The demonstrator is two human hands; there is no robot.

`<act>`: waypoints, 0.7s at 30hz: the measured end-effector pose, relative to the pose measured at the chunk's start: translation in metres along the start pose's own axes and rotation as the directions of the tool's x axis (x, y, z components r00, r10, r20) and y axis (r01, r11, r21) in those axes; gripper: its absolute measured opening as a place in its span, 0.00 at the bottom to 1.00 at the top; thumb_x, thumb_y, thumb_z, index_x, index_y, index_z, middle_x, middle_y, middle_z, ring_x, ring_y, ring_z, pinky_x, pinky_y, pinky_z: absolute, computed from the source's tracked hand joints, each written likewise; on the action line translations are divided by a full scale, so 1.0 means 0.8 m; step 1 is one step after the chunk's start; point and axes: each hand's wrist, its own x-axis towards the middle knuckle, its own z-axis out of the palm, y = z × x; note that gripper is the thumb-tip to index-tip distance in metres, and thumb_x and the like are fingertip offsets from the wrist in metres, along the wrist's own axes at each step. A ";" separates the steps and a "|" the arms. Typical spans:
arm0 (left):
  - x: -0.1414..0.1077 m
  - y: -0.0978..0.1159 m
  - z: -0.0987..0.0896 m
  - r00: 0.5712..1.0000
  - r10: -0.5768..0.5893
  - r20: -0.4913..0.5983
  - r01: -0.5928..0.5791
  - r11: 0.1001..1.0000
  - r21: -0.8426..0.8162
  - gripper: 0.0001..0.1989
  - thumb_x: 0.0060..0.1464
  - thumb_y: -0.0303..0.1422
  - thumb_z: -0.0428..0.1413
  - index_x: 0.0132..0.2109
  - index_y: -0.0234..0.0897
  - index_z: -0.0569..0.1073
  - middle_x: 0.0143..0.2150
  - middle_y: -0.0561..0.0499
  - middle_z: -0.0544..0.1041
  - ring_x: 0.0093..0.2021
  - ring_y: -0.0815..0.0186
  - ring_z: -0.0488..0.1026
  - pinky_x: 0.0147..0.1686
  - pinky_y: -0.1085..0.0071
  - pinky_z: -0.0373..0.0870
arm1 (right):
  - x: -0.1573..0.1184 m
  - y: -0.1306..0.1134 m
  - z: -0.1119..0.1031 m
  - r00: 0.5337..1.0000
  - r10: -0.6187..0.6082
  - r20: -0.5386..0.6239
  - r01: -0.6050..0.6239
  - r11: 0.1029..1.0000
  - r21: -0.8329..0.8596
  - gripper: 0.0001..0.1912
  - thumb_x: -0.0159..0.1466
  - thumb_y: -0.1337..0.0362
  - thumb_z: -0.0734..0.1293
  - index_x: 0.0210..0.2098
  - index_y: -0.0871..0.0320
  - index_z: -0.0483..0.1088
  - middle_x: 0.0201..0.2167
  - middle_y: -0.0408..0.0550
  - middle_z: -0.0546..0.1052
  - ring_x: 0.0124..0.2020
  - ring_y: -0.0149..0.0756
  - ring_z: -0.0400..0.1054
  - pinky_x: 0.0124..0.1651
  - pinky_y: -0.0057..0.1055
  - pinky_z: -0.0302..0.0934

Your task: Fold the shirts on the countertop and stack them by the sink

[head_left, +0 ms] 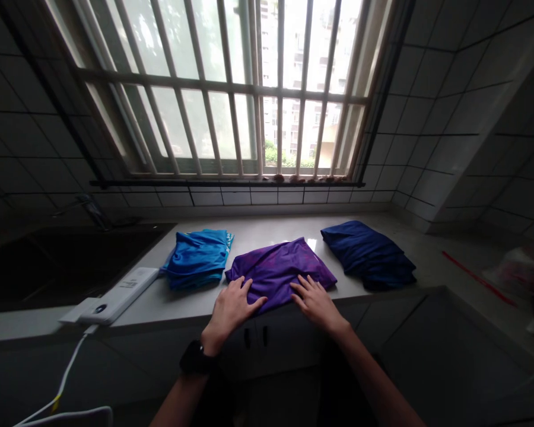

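Note:
A purple garment (278, 264), folded into a flat bundle, lies on the counter with its near edge hanging slightly over the front. My left hand (234, 305) rests on its near left corner, fingers spread and thumb pointing right. On its near right part my right hand (317, 301) lies with fingers stretched out over the cloth. Neither hand grips the fabric. To the left sits a folded bright blue garment (199, 258) with some lettering on its edge. A folded navy blue garment (367, 255) lies to the right.
A white power strip or charger block (122, 295) with a white cable (69, 370) is left on the counter (276, 224). Beyond it is a dark sink (71, 261) with a faucet (93, 210). A red strip (478, 277) and a plastic bag (523, 270) lie far right.

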 end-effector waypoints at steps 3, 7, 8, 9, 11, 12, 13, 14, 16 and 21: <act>-0.017 0.024 -0.018 0.999 0.028 -0.028 -0.027 0.999 0.034 0.32 0.62 0.56 0.52 0.50 0.30 0.81 0.49 0.32 0.81 0.53 0.43 0.77 0.54 0.51 0.71 | 0.052 0.024 -0.015 0.998 -0.016 0.055 0.017 1.000 -0.012 0.24 0.76 0.57 0.57 0.68 0.50 0.66 0.74 0.51 0.60 0.75 0.50 0.49 0.72 0.55 0.47; -0.030 0.022 -0.025 0.975 0.218 -0.044 -0.221 0.968 -0.116 0.27 0.58 0.55 0.58 0.48 0.36 0.81 0.45 0.40 0.82 0.48 0.50 0.78 0.55 0.54 0.71 | 0.091 0.037 -0.035 0.997 -0.077 0.007 0.077 0.996 -0.041 0.22 0.74 0.65 0.57 0.64 0.54 0.71 0.70 0.55 0.67 0.73 0.48 0.56 0.72 0.55 0.48; -0.032 0.012 -0.020 0.961 0.268 -0.063 -0.274 0.952 -0.139 0.27 0.55 0.54 0.62 0.52 0.38 0.79 0.50 0.41 0.81 0.51 0.50 0.77 0.57 0.54 0.70 | 0.086 0.034 -0.036 0.994 -0.103 -0.042 0.102 0.994 -0.035 0.23 0.72 0.69 0.57 0.63 0.55 0.72 0.68 0.56 0.69 0.71 0.47 0.59 0.72 0.53 0.49; -0.034 0.000 -0.014 0.947 0.310 -0.086 -0.320 0.937 -0.144 0.31 0.51 0.51 0.66 0.57 0.41 0.77 0.56 0.41 0.79 0.57 0.49 0.75 0.59 0.53 0.69 | 0.076 0.031 -0.034 0.986 -0.137 -0.095 0.136 0.991 -0.019 0.25 0.70 0.72 0.57 0.62 0.56 0.72 0.66 0.57 0.71 0.69 0.45 0.62 0.71 0.50 0.52; -0.037 -0.026 0.003 0.920 0.376 -0.112 -0.388 0.914 -0.120 0.38 0.47 0.41 0.70 0.65 0.44 0.71 0.67 0.41 0.72 0.65 0.47 0.69 0.63 0.52 0.67 | 0.040 0.025 -0.022 0.958 -0.221 -0.183 0.230 0.973 0.026 0.31 0.63 0.78 0.58 0.63 0.57 0.71 0.64 0.56 0.73 0.65 0.42 0.66 0.68 0.43 0.57; -0.038 -0.038 0.013 0.910 0.399 -0.115 -0.410 0.906 -0.105 0.38 0.48 0.33 0.68 0.67 0.45 0.69 0.69 0.42 0.70 0.66 0.49 0.68 0.63 0.52 0.66 | 0.018 0.022 -0.012 0.943 -0.267 -0.198 0.281 0.959 0.044 0.35 0.60 0.80 0.59 0.65 0.57 0.70 0.64 0.55 0.73 0.64 0.40 0.67 0.66 0.40 0.60; -0.040 -0.046 0.021 0.904 0.410 -0.122 -0.422 0.902 -0.091 0.37 0.50 0.26 0.64 0.67 0.46 0.69 0.69 0.43 0.70 0.66 0.51 0.68 0.63 0.53 0.67 | -0.003 0.021 0.000 0.927 -0.321 -0.193 0.335 0.941 0.042 0.39 0.56 0.80 0.60 0.66 0.56 0.68 0.65 0.54 0.72 0.64 0.40 0.66 0.66 0.39 0.60; -0.041 -0.052 0.029 0.901 0.413 -0.133 -0.425 0.902 -0.079 0.36 0.51 0.21 0.60 0.67 0.46 0.69 0.67 0.44 0.72 0.64 0.53 0.71 0.61 0.55 0.69 | -0.022 0.020 0.014 0.906 -0.381 -0.182 0.389 0.921 0.007 0.44 0.53 0.81 0.61 0.69 0.56 0.64 0.68 0.55 0.68 0.68 0.42 0.62 0.68 0.41 0.58; -0.044 -0.056 0.037 0.899 0.404 -0.170 -0.420 0.905 -0.067 0.34 0.52 0.15 0.52 0.63 0.45 0.73 0.61 0.45 0.77 0.56 0.57 0.75 0.55 0.58 0.72 | -0.048 0.020 0.041 0.878 -0.413 -0.241 0.400 0.911 -0.104 0.49 0.52 0.83 0.60 0.73 0.56 0.58 0.72 0.55 0.62 0.73 0.45 0.54 0.72 0.47 0.51; -0.052 -0.050 0.021 0.880 0.375 -0.293 -0.427 0.893 -0.141 0.25 0.56 0.15 0.47 0.52 0.42 0.78 0.42 0.48 0.83 0.41 0.60 0.78 0.45 0.62 0.74 | -0.044 0.018 0.074 0.739 -0.446 -0.505 0.396 0.894 -0.210 0.33 0.63 0.83 0.57 0.62 0.54 0.70 0.59 0.54 0.76 0.63 0.42 0.68 0.67 0.45 0.57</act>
